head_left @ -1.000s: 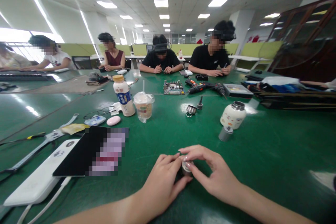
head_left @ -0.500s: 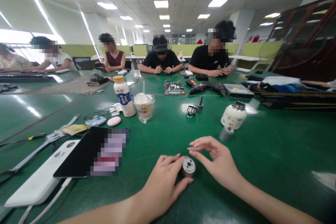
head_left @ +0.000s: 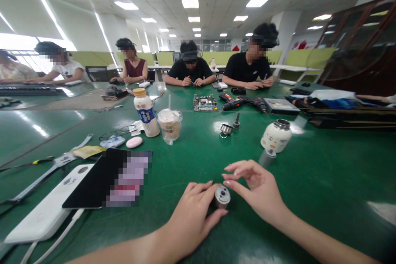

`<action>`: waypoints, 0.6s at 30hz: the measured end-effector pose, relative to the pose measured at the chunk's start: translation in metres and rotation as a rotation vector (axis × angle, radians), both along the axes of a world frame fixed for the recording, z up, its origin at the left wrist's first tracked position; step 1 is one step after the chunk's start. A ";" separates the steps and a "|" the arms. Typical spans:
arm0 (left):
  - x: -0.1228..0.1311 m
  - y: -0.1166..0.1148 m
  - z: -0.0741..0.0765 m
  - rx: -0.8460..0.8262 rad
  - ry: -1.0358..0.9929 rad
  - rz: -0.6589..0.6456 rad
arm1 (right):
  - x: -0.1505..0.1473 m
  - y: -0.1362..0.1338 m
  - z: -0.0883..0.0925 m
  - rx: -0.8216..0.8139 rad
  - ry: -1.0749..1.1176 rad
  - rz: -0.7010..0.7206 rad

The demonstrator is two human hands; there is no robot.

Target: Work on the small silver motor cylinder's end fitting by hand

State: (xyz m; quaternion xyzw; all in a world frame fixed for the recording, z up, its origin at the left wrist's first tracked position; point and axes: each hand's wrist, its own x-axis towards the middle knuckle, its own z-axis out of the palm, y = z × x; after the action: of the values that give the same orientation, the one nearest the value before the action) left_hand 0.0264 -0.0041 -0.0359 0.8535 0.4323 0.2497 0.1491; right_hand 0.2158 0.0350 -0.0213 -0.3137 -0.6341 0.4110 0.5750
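Note:
Near the front of the green table (head_left: 185, 161) stands a small metal cylinder (head_left: 222, 198), its pale end face up with a dark round centre. It looks like a small motor. My left hand (head_left: 193, 214) is closed around it, thumb on the near side and fingers on the far side. Just right of its top hovers my right hand (head_left: 256, 185), thumb and index finger apart, with nothing visible between them. A second metal cylinder (head_left: 267, 157) stands farther back, beside a cream bottle without a lid (head_left: 276, 137).
A metal cap with a ring (head_left: 225, 130) and a dark fitting (head_left: 236, 121) lie mid-table. Behind them are a circuit board (head_left: 205, 103) and power drills (head_left: 243, 102). On the left are a drink bottle (head_left: 146, 115), plastic cup (head_left: 170, 128), phone (head_left: 89, 181) and white power bank (head_left: 40, 214). Several people sit opposite.
My right thumb has dropped slightly, and the gap between thumb and index finger has widened. My left hand and the metal cylinder stay in place.

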 end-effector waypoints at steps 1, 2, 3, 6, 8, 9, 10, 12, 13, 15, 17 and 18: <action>0.000 0.000 -0.001 0.014 -0.007 -0.005 | -0.003 -0.005 0.003 0.036 -0.025 0.022; 0.000 0.000 -0.002 0.028 -0.016 -0.009 | -0.005 -0.010 0.006 0.067 -0.070 0.033; 0.000 0.000 -0.003 0.038 -0.024 -0.012 | -0.007 -0.014 0.007 0.098 -0.116 0.042; 0.000 0.001 -0.004 0.046 -0.036 -0.017 | -0.009 -0.020 0.008 0.180 -0.225 0.023; 0.000 0.001 -0.002 0.037 -0.038 -0.024 | -0.009 -0.021 0.007 0.228 -0.248 -0.008; 0.000 0.001 -0.002 0.033 -0.039 -0.027 | -0.008 -0.021 0.007 0.250 -0.252 -0.022; 0.000 0.001 -0.001 0.029 -0.039 -0.029 | -0.007 -0.020 0.006 0.267 -0.255 -0.031; 0.000 0.001 -0.001 0.025 -0.039 -0.030 | -0.006 -0.020 0.006 0.274 -0.264 -0.038; 0.000 0.001 -0.001 0.027 -0.039 -0.028 | -0.006 -0.019 0.006 0.263 -0.273 -0.035; -0.001 0.001 -0.003 0.036 -0.042 -0.024 | -0.006 -0.019 0.006 0.218 -0.288 -0.028; -0.001 0.001 -0.004 0.044 -0.044 -0.021 | -0.006 -0.018 0.006 0.173 -0.289 -0.026; -0.001 0.001 -0.004 0.046 -0.044 -0.020 | -0.007 -0.018 0.006 0.151 -0.284 -0.027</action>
State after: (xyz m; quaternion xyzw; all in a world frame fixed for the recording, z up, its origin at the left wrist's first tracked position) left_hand 0.0255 -0.0027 -0.0402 0.8553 0.4145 0.2767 0.1416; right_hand 0.2093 0.0171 -0.0152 -0.3330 -0.7339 0.3061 0.5068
